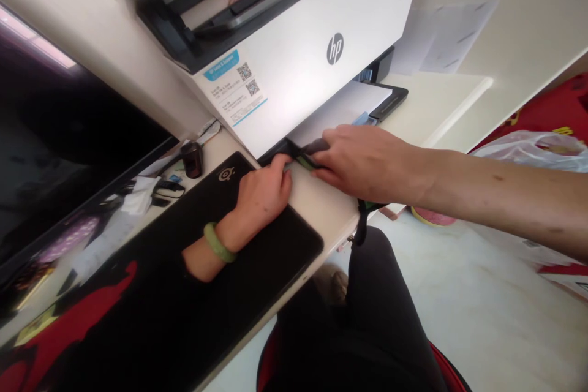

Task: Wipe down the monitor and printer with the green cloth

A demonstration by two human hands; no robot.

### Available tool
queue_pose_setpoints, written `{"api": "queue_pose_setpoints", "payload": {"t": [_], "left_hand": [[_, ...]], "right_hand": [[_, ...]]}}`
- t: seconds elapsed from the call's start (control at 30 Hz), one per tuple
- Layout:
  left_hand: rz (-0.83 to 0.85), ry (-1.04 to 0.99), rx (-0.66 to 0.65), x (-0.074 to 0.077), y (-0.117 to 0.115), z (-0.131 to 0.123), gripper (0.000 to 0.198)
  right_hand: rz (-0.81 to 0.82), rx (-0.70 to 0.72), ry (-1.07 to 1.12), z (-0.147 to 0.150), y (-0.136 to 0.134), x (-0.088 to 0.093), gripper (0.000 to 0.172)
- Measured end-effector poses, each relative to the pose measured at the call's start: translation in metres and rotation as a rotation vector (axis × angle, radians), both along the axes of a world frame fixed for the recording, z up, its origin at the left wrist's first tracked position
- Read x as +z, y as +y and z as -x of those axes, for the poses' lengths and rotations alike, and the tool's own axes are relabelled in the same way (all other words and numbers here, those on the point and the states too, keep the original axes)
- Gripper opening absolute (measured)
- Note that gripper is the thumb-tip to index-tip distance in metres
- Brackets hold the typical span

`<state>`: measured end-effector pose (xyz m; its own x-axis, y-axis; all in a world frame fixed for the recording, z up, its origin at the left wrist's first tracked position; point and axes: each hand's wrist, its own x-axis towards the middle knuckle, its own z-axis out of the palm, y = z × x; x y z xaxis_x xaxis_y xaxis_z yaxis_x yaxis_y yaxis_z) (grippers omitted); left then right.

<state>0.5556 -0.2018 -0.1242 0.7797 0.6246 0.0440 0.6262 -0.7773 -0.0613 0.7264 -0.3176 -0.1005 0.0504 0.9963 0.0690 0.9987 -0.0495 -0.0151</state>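
A white HP printer [303, 61] with a black top section stands on the white desk [321, 202]. White paper [344, 107] lies in the tray [391, 104] below its front panel. My left hand [266, 190], with a green bangle on the wrist, has its fingers curled at the printer's lower left front edge, over a black part. Beside it, my right hand [361, 159] is closed around a dark strip of cloth or strap [315, 148] in front of the paper. The strap's full shape is partly hidden by my hand.
A black mouse pad [257, 263] covers the desk's left part. Behind it are a dark monitor [68, 104], a small black object [192, 159], cables and papers. A plastic bag [537, 150] and red items lie at the right. My legs are below the desk edge.
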Motion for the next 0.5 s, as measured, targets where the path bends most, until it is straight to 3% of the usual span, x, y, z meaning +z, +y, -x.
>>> {"api": "queue_pose_setpoints", "payload": {"t": [0.2,0.33,0.5], "left_hand": [[-0.019,0.007,-0.003,-0.001,0.001,0.000,0.041],[-0.008,0.007,0.007,-0.001,0.001,-0.001,0.039],[0.011,-0.021,-0.016,-0.002,0.003,0.000,0.038]], "right_hand": [[-0.036,-0.060,0.038,0.002,0.031,-0.002,0.042],[0.063,-0.074,-0.055,0.011,0.056,0.007,0.050],[0.152,-0.095,-0.136,0.018,0.065,0.018,0.055]]}}
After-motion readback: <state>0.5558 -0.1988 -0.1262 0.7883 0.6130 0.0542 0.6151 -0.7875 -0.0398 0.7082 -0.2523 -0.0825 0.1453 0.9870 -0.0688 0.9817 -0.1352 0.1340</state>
